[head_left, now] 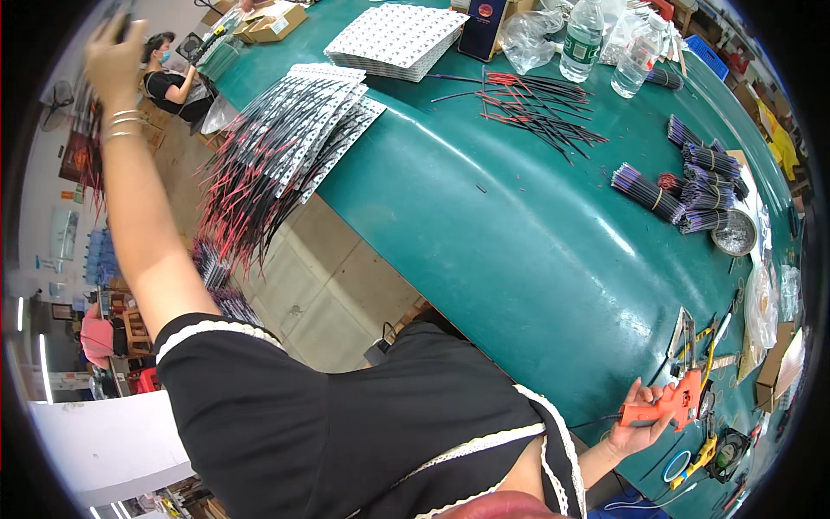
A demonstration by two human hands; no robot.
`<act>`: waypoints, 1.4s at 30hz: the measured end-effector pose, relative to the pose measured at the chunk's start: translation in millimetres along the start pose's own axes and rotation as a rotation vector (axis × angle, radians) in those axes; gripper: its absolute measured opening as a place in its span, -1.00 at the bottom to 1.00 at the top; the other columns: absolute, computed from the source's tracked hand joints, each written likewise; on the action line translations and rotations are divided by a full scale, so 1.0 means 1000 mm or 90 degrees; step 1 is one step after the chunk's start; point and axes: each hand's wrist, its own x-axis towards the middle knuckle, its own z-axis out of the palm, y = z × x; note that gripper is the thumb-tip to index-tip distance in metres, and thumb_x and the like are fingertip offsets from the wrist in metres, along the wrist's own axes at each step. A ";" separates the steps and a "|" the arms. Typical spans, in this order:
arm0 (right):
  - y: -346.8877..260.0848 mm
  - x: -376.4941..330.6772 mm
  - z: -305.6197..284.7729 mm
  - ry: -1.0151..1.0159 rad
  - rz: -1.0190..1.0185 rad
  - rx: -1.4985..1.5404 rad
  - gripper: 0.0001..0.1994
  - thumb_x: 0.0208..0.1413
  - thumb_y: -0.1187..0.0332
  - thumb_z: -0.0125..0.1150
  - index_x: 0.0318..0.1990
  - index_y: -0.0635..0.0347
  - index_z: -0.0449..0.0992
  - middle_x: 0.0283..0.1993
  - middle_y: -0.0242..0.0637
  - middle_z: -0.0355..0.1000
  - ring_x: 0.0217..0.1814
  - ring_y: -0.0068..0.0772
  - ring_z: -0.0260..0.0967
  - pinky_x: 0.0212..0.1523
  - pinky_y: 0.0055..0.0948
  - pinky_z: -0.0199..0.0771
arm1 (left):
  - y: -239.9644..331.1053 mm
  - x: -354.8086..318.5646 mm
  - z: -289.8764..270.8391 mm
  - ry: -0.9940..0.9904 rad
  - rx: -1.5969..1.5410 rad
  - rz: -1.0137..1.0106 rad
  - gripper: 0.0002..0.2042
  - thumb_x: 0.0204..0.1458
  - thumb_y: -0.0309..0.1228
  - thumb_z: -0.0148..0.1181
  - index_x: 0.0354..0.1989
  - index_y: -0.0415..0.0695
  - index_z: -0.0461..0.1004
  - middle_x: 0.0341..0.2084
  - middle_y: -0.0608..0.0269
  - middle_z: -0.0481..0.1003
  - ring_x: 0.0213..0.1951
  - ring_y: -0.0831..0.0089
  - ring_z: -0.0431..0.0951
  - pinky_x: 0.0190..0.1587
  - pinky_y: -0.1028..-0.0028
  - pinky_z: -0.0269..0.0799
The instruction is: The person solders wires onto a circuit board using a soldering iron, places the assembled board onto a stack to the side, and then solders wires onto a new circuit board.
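My left arm is stretched out to the upper left, and my left hand [114,73] is raised there with its fingers curled. Something dark shows at the fingertips, and red and black wires [92,169] hang below; the hold itself is unclear. At the lower right, my right hand [629,435] grips an orange pistol-shaped soldering gun [661,408] by its handle, over the table edge. A stack of white patterned panels [316,108] with red and black wires lies at the table's left edge. Its wires [246,190] droop over the side.
On the green table [484,251] are bare panels [398,39], loose wires [540,108], two bottles [582,43], tied wire bundles [648,192] and a round dish [734,232]. A small fan [728,454] and blue tape roll [677,465] lie near my right hand. Another person [177,86] sits far left.
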 end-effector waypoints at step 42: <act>0.002 -0.016 -0.004 0.014 -0.071 0.039 -0.55 0.13 0.24 -0.09 0.12 0.25 0.07 -0.26 -0.27 0.17 -0.29 -0.42 0.16 0.10 -0.18 0.19 | 0.320 -0.047 0.068 -0.252 -1.522 -1.360 -0.85 -0.04 -0.59 -0.08 -0.30 -0.41 0.30 -0.30 -0.08 0.41 -0.25 0.15 0.45 -0.25 0.41 0.49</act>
